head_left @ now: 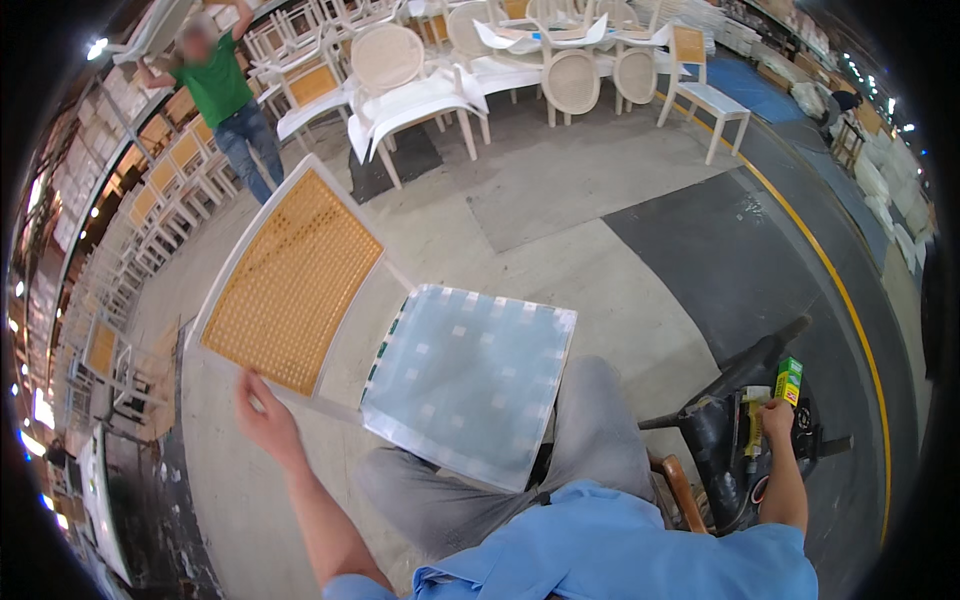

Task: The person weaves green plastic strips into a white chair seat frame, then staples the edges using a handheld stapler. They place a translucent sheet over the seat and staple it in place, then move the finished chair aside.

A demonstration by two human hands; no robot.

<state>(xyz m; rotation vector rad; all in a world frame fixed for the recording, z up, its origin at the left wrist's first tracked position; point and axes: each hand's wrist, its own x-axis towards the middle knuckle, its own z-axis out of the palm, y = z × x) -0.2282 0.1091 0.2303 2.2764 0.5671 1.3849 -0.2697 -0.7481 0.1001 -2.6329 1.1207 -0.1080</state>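
A pale-framed chair with a woven cane back (290,275) stands in front of me. Its seat (470,375) has a light blue-grey cover with pale squares and reaches my knees. My left hand (268,418) is at the lower corner of the backrest, thumb and fingers apart, fingertips at or very near the frame. Over a black stool (715,440) on my right, my right hand (776,418) has its fingers closed at the lower end of a green and yellow box (789,380). What they grip is hidden. Beside it lies a yellow tube-like item (753,435).
Cane-backed chairs with white covers (415,105) stand close together at the back. More chairs (165,195) line the left side. At the far left a person in a green shirt (215,90) lifts a white piece overhead. Dark mats (740,260) and a yellow line (835,270) mark the right.
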